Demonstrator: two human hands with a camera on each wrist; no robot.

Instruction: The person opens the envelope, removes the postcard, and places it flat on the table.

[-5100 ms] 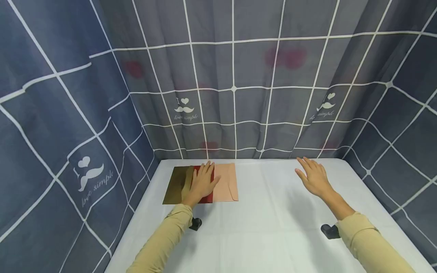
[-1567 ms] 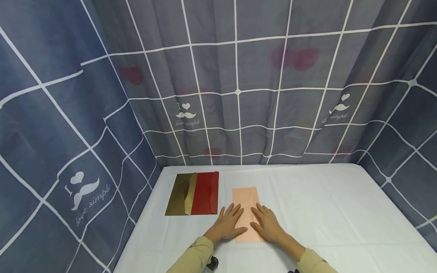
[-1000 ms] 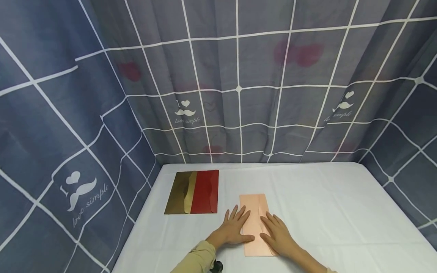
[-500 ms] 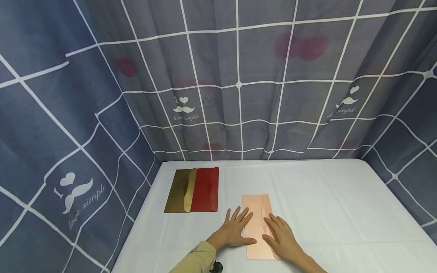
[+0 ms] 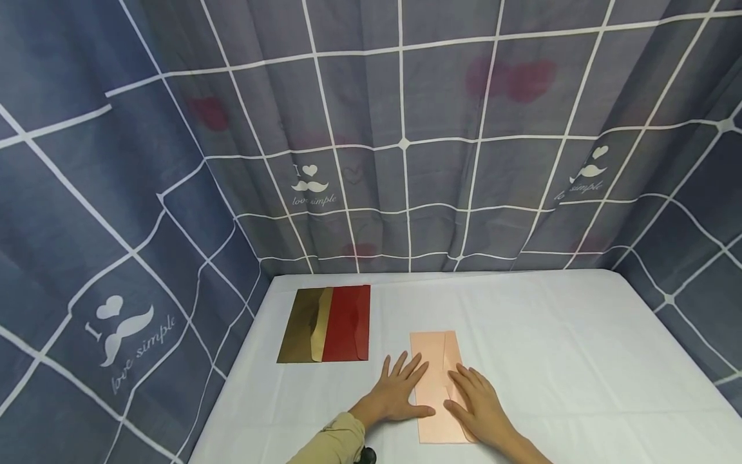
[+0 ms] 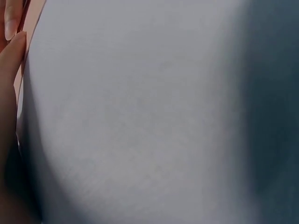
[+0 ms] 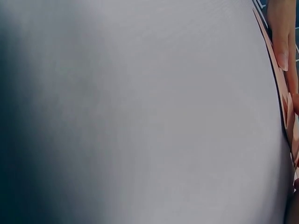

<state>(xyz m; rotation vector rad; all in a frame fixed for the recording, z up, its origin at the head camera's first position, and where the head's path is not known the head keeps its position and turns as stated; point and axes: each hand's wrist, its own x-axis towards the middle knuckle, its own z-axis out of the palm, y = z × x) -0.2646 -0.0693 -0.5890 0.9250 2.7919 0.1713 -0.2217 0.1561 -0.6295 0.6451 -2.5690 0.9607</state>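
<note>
We see the pink envelope lying apart on the worktop, the left hand's fingers spread along its left side, the right hand's fingers loosely straight over its flap. The flap seems barely raised, so we judge little done; the red envelope and gold envelope lie untouched.

table, gold envelope, red envelope, pink envelope

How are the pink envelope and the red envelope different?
The pink envelope is pale; the red envelope is dark. The left hand and right hand rest on the pink envelope; neither touches the red envelope. Both lie flat on the white table, flap sides up.
</note>
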